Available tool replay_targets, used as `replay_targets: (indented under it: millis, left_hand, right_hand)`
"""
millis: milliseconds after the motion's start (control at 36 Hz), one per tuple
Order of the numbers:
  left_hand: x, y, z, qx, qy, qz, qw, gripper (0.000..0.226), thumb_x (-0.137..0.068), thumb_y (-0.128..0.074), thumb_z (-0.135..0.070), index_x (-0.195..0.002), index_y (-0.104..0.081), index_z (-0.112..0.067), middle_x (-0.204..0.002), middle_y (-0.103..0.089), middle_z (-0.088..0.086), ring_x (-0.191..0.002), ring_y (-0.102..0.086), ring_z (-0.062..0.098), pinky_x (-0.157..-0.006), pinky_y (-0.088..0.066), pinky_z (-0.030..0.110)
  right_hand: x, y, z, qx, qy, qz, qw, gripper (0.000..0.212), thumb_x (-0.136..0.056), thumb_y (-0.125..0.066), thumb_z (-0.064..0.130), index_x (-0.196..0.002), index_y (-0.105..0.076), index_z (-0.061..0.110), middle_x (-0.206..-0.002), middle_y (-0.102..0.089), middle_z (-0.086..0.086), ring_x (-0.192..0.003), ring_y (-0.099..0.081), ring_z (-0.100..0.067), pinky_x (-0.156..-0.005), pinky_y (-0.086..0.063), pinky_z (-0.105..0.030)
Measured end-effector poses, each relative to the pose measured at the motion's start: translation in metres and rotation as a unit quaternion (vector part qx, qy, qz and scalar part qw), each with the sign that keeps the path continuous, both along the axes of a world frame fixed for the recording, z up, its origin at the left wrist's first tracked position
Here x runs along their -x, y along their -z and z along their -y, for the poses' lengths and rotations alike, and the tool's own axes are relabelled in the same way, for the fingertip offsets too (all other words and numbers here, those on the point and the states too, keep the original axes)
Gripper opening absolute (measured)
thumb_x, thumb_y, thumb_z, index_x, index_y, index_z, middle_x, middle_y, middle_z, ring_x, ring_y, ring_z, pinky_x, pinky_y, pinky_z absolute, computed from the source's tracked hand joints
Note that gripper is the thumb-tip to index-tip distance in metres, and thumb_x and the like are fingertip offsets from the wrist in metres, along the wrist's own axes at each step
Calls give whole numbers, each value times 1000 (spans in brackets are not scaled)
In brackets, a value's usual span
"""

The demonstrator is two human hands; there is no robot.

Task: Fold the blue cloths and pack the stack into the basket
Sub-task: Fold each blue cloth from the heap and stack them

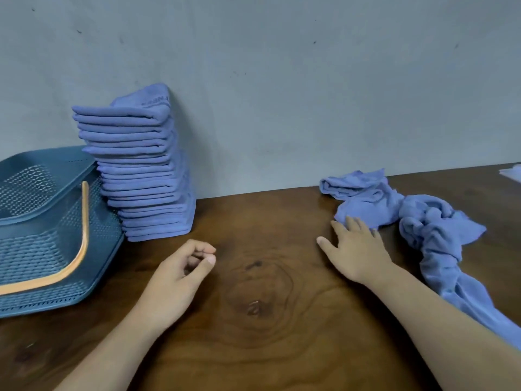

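A tall stack of folded blue cloths [146, 176] leans against the wall at the back left of the wooden table [253, 306]. Beside it on the left stands a teal mesh basket [42, 230] with an orange handle lying down. Crumpled blue cloths [423, 221] lie in a loose heap at the right, trailing toward the near edge. My right hand [355, 246] lies flat with straight fingers, its fingertips touching the near edge of the heap. My left hand [180, 275] hovers over the table's middle with loosely curled fingers, holding nothing.
A grey wall [282, 80] runs right behind the table. A pale object [511, 173] shows at the far right edge. Bare wood lies between my two hands.
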State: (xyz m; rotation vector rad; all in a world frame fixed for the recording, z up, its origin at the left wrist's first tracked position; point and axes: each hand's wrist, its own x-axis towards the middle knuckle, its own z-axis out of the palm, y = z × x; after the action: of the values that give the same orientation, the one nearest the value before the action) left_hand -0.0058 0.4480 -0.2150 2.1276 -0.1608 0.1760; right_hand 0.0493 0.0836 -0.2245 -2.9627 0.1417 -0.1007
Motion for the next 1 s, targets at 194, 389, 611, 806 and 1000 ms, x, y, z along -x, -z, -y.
replay_targets:
  millis: [194, 389, 611, 806, 1000]
  left_hand:
    - [11, -4, 8, -41, 25, 17, 999, 11, -100, -68, -38, -111, -71, -38, -100, -71, -11, -95, -66, 9, -90, -54, 33]
    - [18, -8, 14, -85, 74, 47, 992, 25, -102, -64, -35, -126, -67, -40, -128, -67, -24, -117, -63, 4, -102, -50, 34]
    - [21, -3, 16, -224, 200, 30, 953, 41, -105, -52, -55, -146, -52, -56, -154, -43, -39, -149, -32, -9, -128, -26, 44]
    - [30, -12, 29, -108, 209, 56, 970, 22, -106, -60, -34, -103, -82, -36, -99, -76, -14, -100, -71, 15, -91, -54, 31]
    - [41, -10, 31, 109, 240, -61, 963, 57, -99, -52, -57, -84, -83, -11, -57, -70, 17, -37, -45, 23, -40, -35, 23]
  right_hand:
    - [44, -27, -45, -76, -236, -38, 968, 67, -104, -44, 64, -163, -37, 33, -171, -29, 9, -156, -25, -10, -125, -16, -26]
    - [73, -26, -77, -251, -396, -90, 879, 37, -109, -56, 38, -145, -62, 37, -149, -53, 32, -138, -40, 19, -113, -28, -5]
    - [39, -5, -54, -198, -213, 170, 942, 35, -104, -51, 15, -132, -65, 31, -131, -60, 17, -118, -51, -13, -100, -49, -38]
    - [44, -11, -52, -145, -247, 58, 956, 33, -109, -42, 43, -134, -64, 40, -128, -65, 22, -121, -53, -5, -106, -44, -36]
    - [60, -34, -54, -344, -295, -14, 891, 41, -91, -41, 12, -94, -79, 26, -90, -79, 11, -82, -75, -13, -84, -60, -37]
